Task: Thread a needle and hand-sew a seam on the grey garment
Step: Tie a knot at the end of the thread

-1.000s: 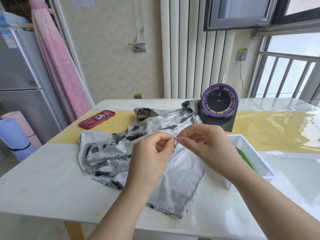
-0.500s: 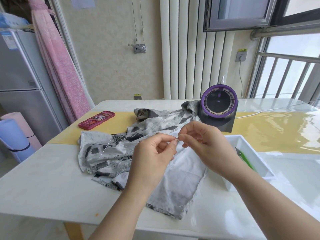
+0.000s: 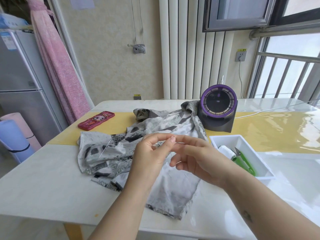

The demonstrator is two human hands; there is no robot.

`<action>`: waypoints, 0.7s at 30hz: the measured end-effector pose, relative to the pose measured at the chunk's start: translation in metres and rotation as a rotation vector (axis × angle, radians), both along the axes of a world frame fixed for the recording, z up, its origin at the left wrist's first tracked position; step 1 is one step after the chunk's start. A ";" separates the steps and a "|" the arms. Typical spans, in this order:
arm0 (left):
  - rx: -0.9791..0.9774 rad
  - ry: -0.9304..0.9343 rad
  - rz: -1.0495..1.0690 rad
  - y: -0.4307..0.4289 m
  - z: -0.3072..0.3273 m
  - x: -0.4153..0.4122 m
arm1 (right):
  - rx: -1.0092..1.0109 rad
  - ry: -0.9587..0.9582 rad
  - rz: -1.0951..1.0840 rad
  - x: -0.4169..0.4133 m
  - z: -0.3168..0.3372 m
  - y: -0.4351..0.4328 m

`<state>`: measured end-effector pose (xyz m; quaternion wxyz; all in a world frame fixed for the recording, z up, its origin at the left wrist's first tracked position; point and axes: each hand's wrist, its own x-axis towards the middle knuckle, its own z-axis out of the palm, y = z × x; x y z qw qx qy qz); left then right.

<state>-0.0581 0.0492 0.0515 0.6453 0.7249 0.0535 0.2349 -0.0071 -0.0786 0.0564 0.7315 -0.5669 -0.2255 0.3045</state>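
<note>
The grey patterned garment [image 3: 173, 193] lies spread on the white table [image 3: 43, 179]. Above it my left hand [image 3: 150, 158] pinches a thin needle between thumb and forefinger at about chest height; the needle itself is barely visible. A fine thread [image 3: 105, 148] trails left from the hands across the cloth. My right hand [image 3: 197, 156] is close beside the left, its fingers loosely extended and spread. Its top finger touches my left fingertips, and I see nothing gripped in it.
A white tray [image 3: 223, 137] to the right holds a white thread spool [image 3: 226, 151] and green snips [image 3: 243, 161]. A purple-ringed fan [image 3: 218, 108] stands behind the garment, its cable running right. A red case [image 3: 96, 120] lies at the back left.
My right hand has dropped a little and its fingers have spread out of the pinch they held at my left fingertips. My left hand stays pinched in about the same place.
</note>
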 end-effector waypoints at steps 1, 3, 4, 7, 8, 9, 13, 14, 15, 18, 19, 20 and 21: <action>-0.052 0.008 -0.011 -0.001 0.001 0.000 | -0.001 -0.009 0.023 0.000 -0.001 0.002; -0.146 0.022 -0.049 -0.002 0.006 -0.002 | 0.016 -0.015 0.005 0.000 -0.003 0.005; -0.182 0.027 -0.062 -0.002 0.008 -0.003 | 0.024 -0.021 -0.011 0.000 -0.003 0.006; -0.251 0.044 -0.068 0.000 0.008 -0.002 | 0.039 -0.026 -0.060 0.000 -0.004 0.007; -0.273 0.055 -0.070 0.000 0.009 -0.001 | 0.047 -0.022 -0.079 0.001 -0.004 0.006; -0.296 0.066 -0.071 0.001 0.009 -0.001 | 0.053 -0.020 -0.098 0.002 -0.003 0.006; -0.378 0.101 -0.074 0.001 0.011 -0.002 | 0.033 -0.037 -0.155 0.004 0.001 0.003; -0.387 0.106 -0.071 0.001 0.011 -0.002 | 0.022 -0.047 -0.160 0.004 0.001 0.003; -0.395 0.109 -0.069 0.001 0.011 -0.002 | 0.012 -0.056 -0.160 0.004 0.002 0.003; -0.408 0.104 -0.074 0.002 0.013 -0.002 | -0.009 -0.077 -0.160 0.004 0.001 0.003; -0.414 0.100 -0.075 0.002 0.013 -0.002 | -0.016 -0.083 -0.164 0.004 0.000 0.003; -0.420 0.096 -0.075 0.002 0.014 -0.002 | -0.021 -0.086 -0.167 0.004 0.000 0.003; -0.426 0.093 -0.072 0.003 0.014 -0.002 | -0.025 -0.088 -0.170 0.004 0.000 0.003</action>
